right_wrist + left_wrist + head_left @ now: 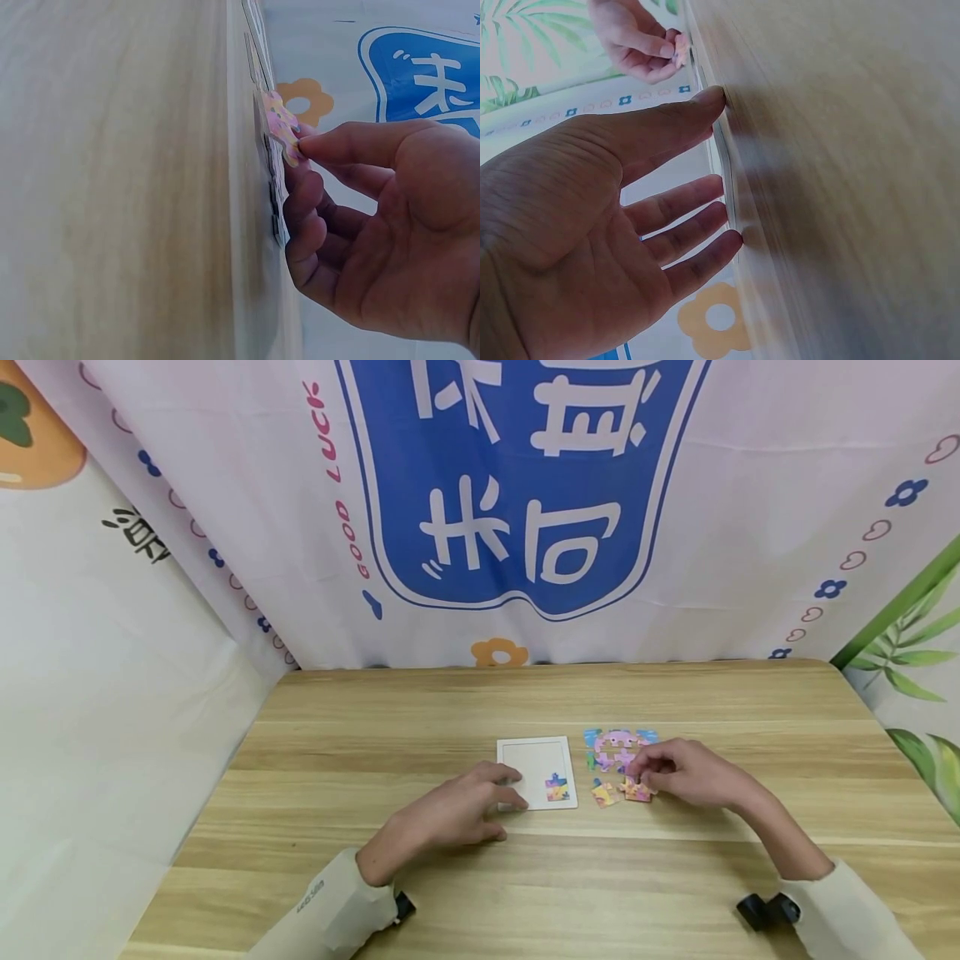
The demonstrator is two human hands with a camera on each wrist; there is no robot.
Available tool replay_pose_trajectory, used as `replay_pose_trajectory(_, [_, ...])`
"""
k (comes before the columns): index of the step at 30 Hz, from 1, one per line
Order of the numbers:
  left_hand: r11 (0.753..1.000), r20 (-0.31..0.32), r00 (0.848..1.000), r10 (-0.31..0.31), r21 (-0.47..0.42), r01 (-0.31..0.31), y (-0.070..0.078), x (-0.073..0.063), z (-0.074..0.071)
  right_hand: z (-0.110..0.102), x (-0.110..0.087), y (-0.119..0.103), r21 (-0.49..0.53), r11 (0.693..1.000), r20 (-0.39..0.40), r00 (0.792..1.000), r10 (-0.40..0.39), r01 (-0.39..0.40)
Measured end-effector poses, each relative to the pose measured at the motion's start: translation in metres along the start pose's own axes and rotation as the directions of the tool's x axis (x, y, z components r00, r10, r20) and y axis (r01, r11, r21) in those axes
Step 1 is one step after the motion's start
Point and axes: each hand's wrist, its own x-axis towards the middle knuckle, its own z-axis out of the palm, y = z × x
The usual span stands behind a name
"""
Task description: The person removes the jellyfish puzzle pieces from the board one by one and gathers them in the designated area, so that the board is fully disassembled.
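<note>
A white square puzzle tray (536, 756) lies on the table, with one colourful jigsaw piece (557, 789) in its lower right corner. My left hand (465, 810) rests at the tray's left edge, its fingers extended and spread; in the left wrist view the fingertips (724, 214) touch along that edge. To the right of the tray, my right hand (693, 772) pinches a pink and orange jigsaw piece (279, 126) between thumb and index finger. Just left of it lies a yellowish jigsaw piece (604, 795). Behind, several pink and blue pieces (617, 740) sit close together, partly covered by the right hand.
The wood-grain table (360, 727) reaches back to a printed curtain (315, 627) with a blue emblem. A pale cloth (97, 710) hangs along the left side. Dark wrist cameras (768, 912) sit by both cuffs.
</note>
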Motion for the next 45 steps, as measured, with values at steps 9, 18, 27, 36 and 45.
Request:
replay_pose_trajectory(9, [1.0,0.002,1.0,-0.003,-0.006,0.003,0.001,0.001,0.0,0.005,0.0,-0.005,-0.032,0.999,-0.004,1.0,-0.006,0.006])
replay_pose_trajectory(18, [1.0,-0.001,1.0,-0.006,-0.007,0.006,0.001,0.0,0.001,0.011,0.003,-0.012,-0.03,0.999,-0.006,0.999,-0.035,0.035])
replay_pose_trajectory(27, [1.0,0.002,1.0,-0.002,0.001,0.002,0.001,0.001,0.0,0.003,0.0,-0.009,-0.038,0.999,-0.022,1.0,-0.007,0.006])
replay_pose_trajectory(36, [1.0,0.003,1.0,-0.009,-0.001,0.009,0.001,0.0,0.0,0.006,0.003,-0.009,-0.028,1.0,-0.051,0.999,-0.013,0.012])
replay_pose_trajectory(45, [1.0,-0.002,1.0,-0.004,0.001,0.004,0.001,0.001,0.0,0.007,0.003,-0.008,-0.039,0.999,-0.045,0.999,0.002,-0.003])
